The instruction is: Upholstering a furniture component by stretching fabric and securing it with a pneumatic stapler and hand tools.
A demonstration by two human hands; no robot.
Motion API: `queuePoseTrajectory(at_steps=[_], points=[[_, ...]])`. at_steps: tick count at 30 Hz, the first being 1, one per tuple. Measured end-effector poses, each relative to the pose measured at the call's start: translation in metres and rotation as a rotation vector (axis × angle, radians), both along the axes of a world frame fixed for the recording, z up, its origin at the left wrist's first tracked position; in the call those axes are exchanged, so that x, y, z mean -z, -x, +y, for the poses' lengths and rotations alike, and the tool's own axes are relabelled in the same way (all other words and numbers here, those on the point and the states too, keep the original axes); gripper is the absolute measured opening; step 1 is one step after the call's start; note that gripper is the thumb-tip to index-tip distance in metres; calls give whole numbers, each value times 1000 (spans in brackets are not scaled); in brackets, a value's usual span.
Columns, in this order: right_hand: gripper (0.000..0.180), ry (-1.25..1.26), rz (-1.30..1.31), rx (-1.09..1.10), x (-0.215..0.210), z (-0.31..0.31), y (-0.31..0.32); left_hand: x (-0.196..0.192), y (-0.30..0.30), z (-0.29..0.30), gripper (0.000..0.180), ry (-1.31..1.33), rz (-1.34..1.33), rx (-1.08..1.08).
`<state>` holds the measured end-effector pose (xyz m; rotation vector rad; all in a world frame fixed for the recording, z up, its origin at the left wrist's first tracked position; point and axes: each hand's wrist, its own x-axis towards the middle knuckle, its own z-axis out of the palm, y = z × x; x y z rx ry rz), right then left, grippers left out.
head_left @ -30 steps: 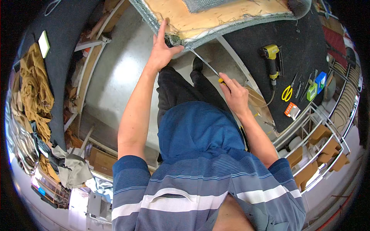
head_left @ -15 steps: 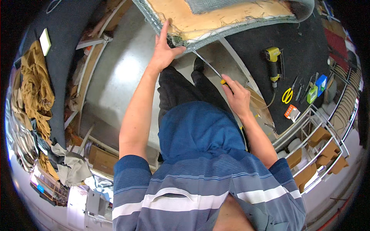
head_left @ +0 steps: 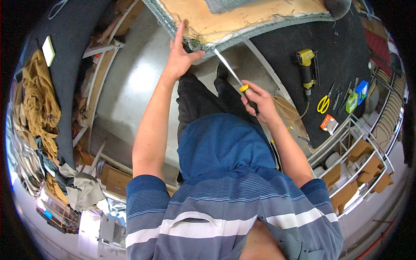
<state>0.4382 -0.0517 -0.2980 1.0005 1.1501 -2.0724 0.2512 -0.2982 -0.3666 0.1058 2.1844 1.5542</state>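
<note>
Workshop floor, pale concrete below, dark-carpeted bench (head_left: 329, 69) running off to the right w/ tools laid out: yellow power stapler (head_left: 306, 65), yellow-handled scissors (head_left: 323, 104), a few small green and blue boxes near the edge. Over on the left, heaps of tan fabric (head_left: 37, 99) on another dark surface. Up top, an upholstered panel (head_left: 242, 19) lies underside up on the bench edge, bare wood showing, grey woven fabric (head_left: 260, 32) wrapped round its rim. Left hand (head_left: 180, 56) is up at the panel's near corner, fingers spread flat along the edge, thumb hooked under the fabric, pinning it rather than clenching. Right hand (head_left: 258, 102) is closed tight round the yellow-and-black handle of a screwdriver (head_left: 232, 73), shaft angled up, tip right at the fabric edge just beside the left thumb. Looks like prying work at that corner, prob. lifting staples or freeing the fabric. Next move, I'd say, needs the tip worked under the edge w/ steady leverage, left hand holding the panel still and thumb kept clear of the blade.
</note>
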Motion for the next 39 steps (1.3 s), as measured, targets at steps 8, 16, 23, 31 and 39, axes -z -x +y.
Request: queuePoseTrajectory(at_steps=[8,16,23,31,39], points=[[43,-190,109,-85,-4,1,-8,0,0,2,110,21,-8,-4],[39,-1012,365,-452,-30,19,-27,-21,-3,14,114,212,28,4],[37,-1174,645,-538,-39,12,-7,-10,-4,18,113,141,105,-74],[38,-1366,675,-745,-42,6,14,-12,-4,16,113,84,74,-67],[39,-1512,713,-947,-67,8,34,-11,-3,13,112,90,78,-50]])
